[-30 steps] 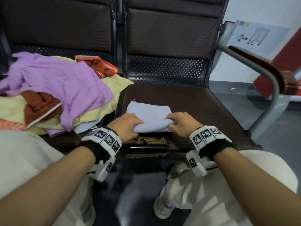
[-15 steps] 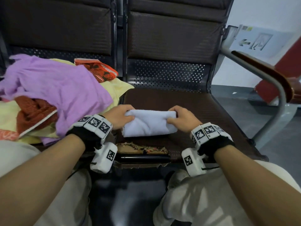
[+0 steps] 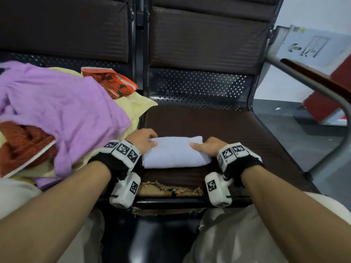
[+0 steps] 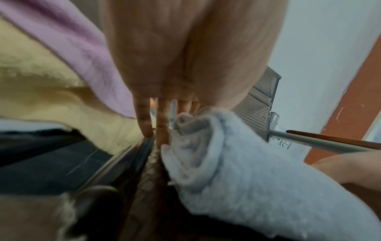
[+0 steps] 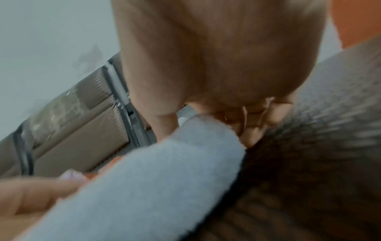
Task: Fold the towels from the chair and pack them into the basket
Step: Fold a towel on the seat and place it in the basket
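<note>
White wall (image 3: 311,14) with arrow sign (image 3: 311,47), grey floor (image 3: 296,133)

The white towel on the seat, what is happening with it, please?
A person is folding it. The white towel lies on the brown chair seat as a narrow folded bundle, and the left hand and right hand each hold one end of it, thumbs on top. On the neighbouring seat a heap waits unfolded: a purple towel on top, a yellow one below, and orange-red ones. No basket is in view.
</note>
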The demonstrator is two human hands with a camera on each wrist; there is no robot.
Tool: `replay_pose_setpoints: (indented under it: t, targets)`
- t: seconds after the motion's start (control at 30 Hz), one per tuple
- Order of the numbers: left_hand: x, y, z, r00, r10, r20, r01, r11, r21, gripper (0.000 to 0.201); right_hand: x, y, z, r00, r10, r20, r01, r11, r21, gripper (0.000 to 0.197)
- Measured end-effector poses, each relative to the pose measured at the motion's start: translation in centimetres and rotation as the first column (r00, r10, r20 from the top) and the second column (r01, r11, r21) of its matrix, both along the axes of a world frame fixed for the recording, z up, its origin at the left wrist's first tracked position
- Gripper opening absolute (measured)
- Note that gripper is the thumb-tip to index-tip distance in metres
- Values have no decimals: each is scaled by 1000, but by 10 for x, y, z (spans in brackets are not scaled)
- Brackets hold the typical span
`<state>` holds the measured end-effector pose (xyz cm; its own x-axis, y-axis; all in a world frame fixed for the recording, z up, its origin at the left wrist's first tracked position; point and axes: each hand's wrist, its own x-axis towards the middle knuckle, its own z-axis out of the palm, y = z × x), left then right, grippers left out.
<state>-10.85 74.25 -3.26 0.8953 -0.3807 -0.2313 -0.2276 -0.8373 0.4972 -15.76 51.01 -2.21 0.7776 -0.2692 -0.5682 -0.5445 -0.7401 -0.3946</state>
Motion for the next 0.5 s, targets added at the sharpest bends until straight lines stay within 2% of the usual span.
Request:
replay_pose_setpoints:
  t: [0.07,0.13,0.23,0.3,0.37,0.5]
  targets:
    - [-1,-3,4,1000,-6,3,5,999,50,41,3,2,11,997,56,52,-60,995,81,64]
    - [-2,-5,14,999,-36,-16,35,998,-49,63,4,7,31,963,107,246,-155,971,181,37]
    - [-8,-9,47,989,-146,-7,137,939,-315,113,-3,19,72,834,136,535,-260,952,164,26]
    - [-14,-12,74,984,-176,17,167,895,-413,127,-14,30,106,732,217,646,-369,923,109,29]
    - [-21,-13,101,985,-162,63,172,867,-467,117,-28,37,138,638,283,717,-425,905,21,31]
    - [-48,-16,152,949,-182,257,278,867,-415,44,-68,34,195,513,294,807,-346,931,-120,36]
